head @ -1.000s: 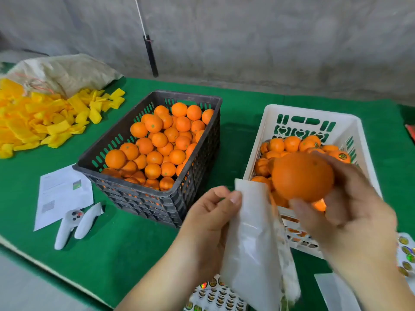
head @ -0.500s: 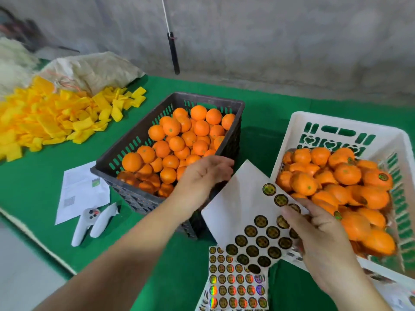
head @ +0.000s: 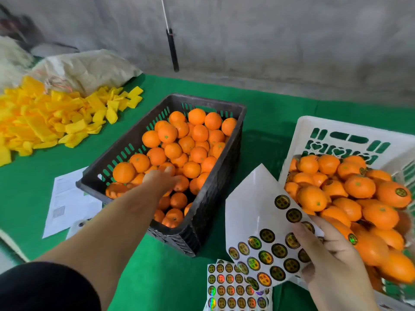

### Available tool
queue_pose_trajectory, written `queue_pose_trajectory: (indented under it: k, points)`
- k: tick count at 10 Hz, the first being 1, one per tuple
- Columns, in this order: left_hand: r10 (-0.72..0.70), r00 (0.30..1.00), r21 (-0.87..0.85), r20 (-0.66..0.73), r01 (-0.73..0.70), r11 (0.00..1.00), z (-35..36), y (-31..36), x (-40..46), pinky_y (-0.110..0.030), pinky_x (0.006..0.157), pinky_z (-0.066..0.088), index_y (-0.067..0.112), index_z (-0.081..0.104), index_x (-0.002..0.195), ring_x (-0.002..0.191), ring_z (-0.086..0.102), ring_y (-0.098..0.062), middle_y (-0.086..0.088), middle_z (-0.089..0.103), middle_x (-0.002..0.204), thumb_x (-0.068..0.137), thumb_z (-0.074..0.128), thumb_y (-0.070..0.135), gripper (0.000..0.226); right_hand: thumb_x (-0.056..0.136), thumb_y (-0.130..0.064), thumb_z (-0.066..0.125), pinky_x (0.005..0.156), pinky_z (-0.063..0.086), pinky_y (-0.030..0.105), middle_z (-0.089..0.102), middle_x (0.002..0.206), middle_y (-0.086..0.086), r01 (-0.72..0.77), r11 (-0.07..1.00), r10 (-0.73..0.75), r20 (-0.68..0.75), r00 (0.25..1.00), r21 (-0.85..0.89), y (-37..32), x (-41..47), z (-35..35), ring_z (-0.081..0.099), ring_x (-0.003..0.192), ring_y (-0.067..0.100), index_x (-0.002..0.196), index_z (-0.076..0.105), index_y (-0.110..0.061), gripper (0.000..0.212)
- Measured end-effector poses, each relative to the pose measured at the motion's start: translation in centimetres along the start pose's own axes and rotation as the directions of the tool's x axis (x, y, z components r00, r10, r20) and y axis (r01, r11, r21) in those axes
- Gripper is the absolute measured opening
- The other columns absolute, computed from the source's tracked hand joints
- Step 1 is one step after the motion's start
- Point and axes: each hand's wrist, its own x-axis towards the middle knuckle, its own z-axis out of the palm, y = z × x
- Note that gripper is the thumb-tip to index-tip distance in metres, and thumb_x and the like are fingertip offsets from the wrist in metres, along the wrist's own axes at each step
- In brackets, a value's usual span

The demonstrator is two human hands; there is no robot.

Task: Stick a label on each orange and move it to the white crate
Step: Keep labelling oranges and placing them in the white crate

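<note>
A green cloth-covered table [head: 143, 274] stands against a bare grey wall. Nearest the viewer, flat sticker sheets [head: 235, 286] lie on the cloth. Just above them the right hand [head: 330, 261] pinches a partly used label sheet [head: 260, 223] by its edge, fingers curled round it, beside the white crate [head: 350, 140], which holds labelled oranges. Further out, the left hand [head: 161, 178] reaches into the black crate [head: 215, 194], fingers spread and relaxed over the unlabelled oranges [head: 190, 140], touching the top fruit but gripping none as far as can be seen. Advice for this step: take one top-layer orange, close the fingers fully round it, and lift clear of the rim. Keep the sheet steady and flat for peeling.
</note>
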Motion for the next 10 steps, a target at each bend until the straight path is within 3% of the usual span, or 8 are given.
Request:
queue_pose_trajectory:
  k: [2, 3, 4, 5, 6, 7, 8, 10]
  points:
    - [-0.059, 0.997, 0.035, 0.048, 0.057, 0.998, -2.8, -0.5, -1.4, -0.035, 0.067, 0.051, 0.016, 0.053, 0.128, 0.093, 0.061, -0.026, -0.017, 0.053, 0.132, 0.087, 0.073, 0.042, 0.052, 0.078, -0.021, 0.073, 0.055, 0.059, 0.025, 0.080, 0.106, 0.020, 0.078, 0.996, -0.078, -0.026, 0.997, 0.035, -0.8, -1.0, -0.6, 0.079, 0.083, 0.032, 0.106, 0.083, -0.026, 0.031]
    - [-0.062, 0.995, -0.521, -0.083, 0.010, 0.853, -5.2, -0.9, -4.5, -0.041, 0.073, 0.049, 0.013, 0.057, 0.121, 0.089, 0.062, -0.027, -0.019, 0.068, 0.115, 0.080, 0.077, 0.053, 0.061, 0.081, -0.020, 0.071, 0.044, 0.051, 0.019, 0.080, 0.107, 0.018, 0.111, 0.992, -0.112, 0.020, 0.993, 0.060, -1.3, -2.1, -1.0, 0.078, 0.072, 0.023, 0.108, 0.083, -0.025, 0.029]
    - [0.106, 0.980, -0.962, -0.170, -0.188, 0.196, -6.1, 0.4, -12.0, -0.045, 0.091, 0.051, 0.022, 0.063, 0.130, 0.103, 0.063, -0.021, -0.009, 0.067, 0.132, 0.057, 0.085, 0.077, 0.094, 0.084, -0.016, 0.070, 0.052, 0.059, 0.025, 0.079, 0.112, 0.016, 0.142, 0.987, -0.145, 0.033, 0.989, 0.079, -2.1, -3.6, -0.8, 0.080, 0.082, 0.020, 0.109, 0.082, -0.023, 0.028]
    - [0.412, 0.859, -0.942, -0.303, -0.203, -0.268, -4.4, 2.8, -21.0, -0.026, 0.085, 0.056, 0.021, 0.072, 0.130, 0.113, 0.068, -0.013, 0.000, 0.070, 0.132, 0.064, 0.089, 0.066, 0.081, 0.082, -0.024, 0.077, 0.077, 0.065, 0.038, 0.078, 0.119, 0.015, 0.187, 0.981, -0.189, 0.059, 0.980, 0.043, -2.2, -4.9, -0.7, 0.077, 0.107, 0.033, 0.115, 0.079, -0.023, 0.033]
    - [0.457, 0.820, -0.932, -0.346, -0.244, -0.267, -3.4, 6.4, -27.6, -0.021, 0.090, 0.049, 0.014, 0.086, 0.085, 0.094, 0.071, 0.004, -0.008, 0.080, 0.093, 0.032, 0.092, 0.078, 0.084, 0.064, -0.052, 0.095, 0.078, 0.065, 0.039, 0.079, 0.113, 0.014, 0.213, 0.977, -0.210, 0.093, 0.973, -0.020, -2.8, -6.6, 0.0, 0.078, 0.102, 0.033, 0.113, 0.079, -0.027, 0.057]
    - [0.412, 0.839, -0.906, -0.356, -0.202, -0.371, -2.1, 8.4, -30.8, -0.020, 0.076, 0.059, 0.018, 0.085, 0.071, 0.085, 0.077, -0.006, -0.002, 0.081, 0.086, 0.016, 0.099, 0.067, 0.076, 0.060, -0.058, 0.095, 0.072, 0.065, 0.036, 0.081, 0.103, 0.012, 0.258, 0.959, -0.246, 0.102, 0.964, -0.118, -3.1, -8.3, 0.3, 0.080, 0.090, 0.031, 0.110, 0.079, -0.033, 0.058]
    - [0.433, 0.829, -0.906, -0.354, -0.190, -0.377, -1.0, 8.4, -32.2, -0.029, 0.076, 0.060, 0.024, 0.078, 0.093, 0.093, 0.073, -0.022, -0.001, 0.076, 0.100, 0.043, 0.101, 0.044, 0.058, 0.072, -0.050, 0.079, 0.068, 0.062, 0.025, 0.078, 0.111, -0.005, 0.388, 0.855, -0.361, 0.141, 0.922, -0.344, -3.1, -9.6, 0.6, 0.077, 0.089, 0.014, 0.114, 0.071, -0.047, 0.042]
    - [0.414, 0.850, -0.924, -0.325, -0.192, -0.331, -0.4, 9.3, -34.4, -0.041, 0.078, 0.054, 0.025, 0.068, 0.096, 0.086, 0.065, -0.029, -0.010, 0.070, 0.099, 0.044, 0.101, 0.056, 0.069, 0.091, -0.042, 0.070, 0.100, 0.043, 0.032, 0.061, 0.123, 0.002, 0.693, 0.073, -0.714, 0.448, 0.539, -0.717, -3.5, -10.9, 1.6, 0.055, 0.117, 0.020, 0.112, 0.076, -0.024, 0.028]
